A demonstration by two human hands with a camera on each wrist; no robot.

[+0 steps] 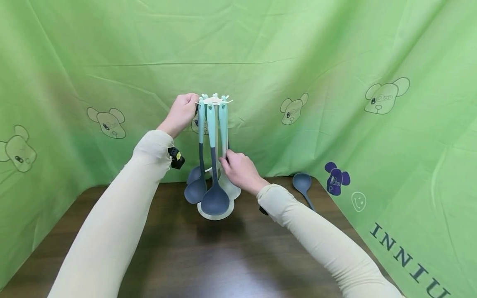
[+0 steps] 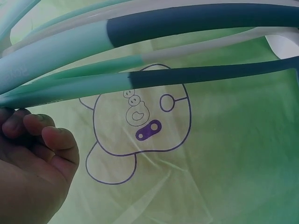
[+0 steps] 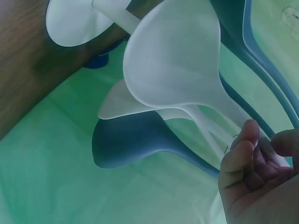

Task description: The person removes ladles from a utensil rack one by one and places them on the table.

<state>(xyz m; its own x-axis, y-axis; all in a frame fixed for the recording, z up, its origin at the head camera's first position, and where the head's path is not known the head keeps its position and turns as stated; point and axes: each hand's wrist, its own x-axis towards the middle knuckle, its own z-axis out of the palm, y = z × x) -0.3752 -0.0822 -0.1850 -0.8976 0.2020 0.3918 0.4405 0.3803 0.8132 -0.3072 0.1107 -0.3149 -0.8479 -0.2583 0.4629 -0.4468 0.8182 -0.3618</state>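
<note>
I seem to be in a makeshift booth, perhaps a lab's recording corner; what kind of room lies behind the cloth I cannot tell. That green cloth point(image 1: 253, 37) hangs in folds along the far, left and right edges of my dark wood-grain surface point(image 1: 223, 265), screening it like walls. Cartoon animal heads point(image 1: 385, 98) and large dark letters point(image 1: 410, 263) mark the fabric. The utensil stand point(image 1: 215, 217) near the far edge and the loose ladle point(image 1: 302, 182) at the far right corner are kitchenware, yet a small black device point(image 1: 177, 158) at my left cuff point(image 1: 154, 142) suggests recording.
</note>
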